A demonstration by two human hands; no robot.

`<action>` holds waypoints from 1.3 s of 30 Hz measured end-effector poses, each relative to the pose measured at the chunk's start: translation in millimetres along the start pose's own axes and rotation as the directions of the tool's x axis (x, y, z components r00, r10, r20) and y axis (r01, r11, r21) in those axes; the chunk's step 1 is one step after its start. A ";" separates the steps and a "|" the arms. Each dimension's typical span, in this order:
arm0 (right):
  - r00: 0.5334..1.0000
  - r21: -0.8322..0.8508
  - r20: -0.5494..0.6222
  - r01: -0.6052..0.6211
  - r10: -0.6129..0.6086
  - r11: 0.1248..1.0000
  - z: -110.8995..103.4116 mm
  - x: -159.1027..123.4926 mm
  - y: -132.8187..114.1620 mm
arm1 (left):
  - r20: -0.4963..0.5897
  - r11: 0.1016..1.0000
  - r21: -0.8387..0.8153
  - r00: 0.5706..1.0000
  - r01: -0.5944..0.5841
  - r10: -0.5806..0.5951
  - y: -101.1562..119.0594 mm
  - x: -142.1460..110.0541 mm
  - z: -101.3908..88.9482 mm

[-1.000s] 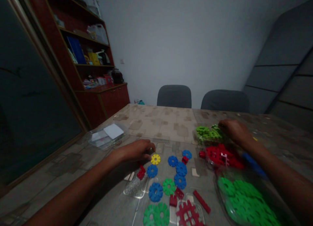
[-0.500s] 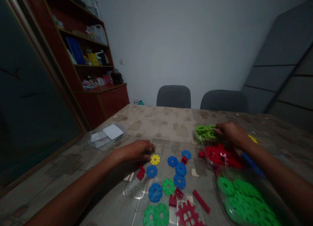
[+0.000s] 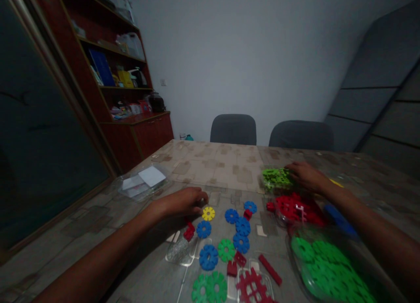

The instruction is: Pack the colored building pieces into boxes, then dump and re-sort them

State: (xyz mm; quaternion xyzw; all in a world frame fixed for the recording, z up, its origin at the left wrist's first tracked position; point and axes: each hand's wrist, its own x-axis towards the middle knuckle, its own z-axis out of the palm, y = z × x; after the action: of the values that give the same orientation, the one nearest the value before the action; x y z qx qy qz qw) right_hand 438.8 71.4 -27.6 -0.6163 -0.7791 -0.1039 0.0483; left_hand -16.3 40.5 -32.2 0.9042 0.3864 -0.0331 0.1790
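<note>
My left hand (image 3: 188, 201) rests on the table beside a yellow notched disc (image 3: 208, 214). Its fingers are loosely curled, with a gap between thumb and fingers and nothing visible in it. A blue notched disc (image 3: 204, 229) and a red connector piece (image 3: 189, 231) lie just below. At the right, my right hand (image 3: 303, 175) reaches over a clear tray of light green plastic pieces (image 3: 276, 178). Its fingers are bent together at the tray's right side; the fingertips are partly hidden, so what they grip is unclear. Red pieces (image 3: 298, 208) fill another tray under that wrist.
Nearer me stands a clear tray of green discs (image 3: 331, 268). Blue pieces (image 3: 340, 221) lie under my right forearm. Across the middle are loose blue discs (image 3: 243, 226), green discs (image 3: 215, 287), a red bar (image 3: 270, 270) and a red lattice piece (image 3: 252, 287). White cards (image 3: 151, 176) lie left.
My right hand has shifted slightly left and its fingers have come down closer onto the light green pieces. My left hand and the loose pieces look unmoved.
</note>
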 end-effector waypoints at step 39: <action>0.994 -0.158 -0.025 -0.108 0.105 0.982 -33.7 -6.9 -41.3 | -0.011 1.000 -0.005 1.000 -0.003 0.003 2.5 -1.5 -0.8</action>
State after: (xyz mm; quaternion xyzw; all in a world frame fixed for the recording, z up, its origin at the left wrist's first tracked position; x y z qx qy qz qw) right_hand 398.6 48.4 -0.4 -0.6580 -0.7339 -0.1681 0.0111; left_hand -15.7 38.2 -30.4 0.9046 0.3860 -0.0268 0.1792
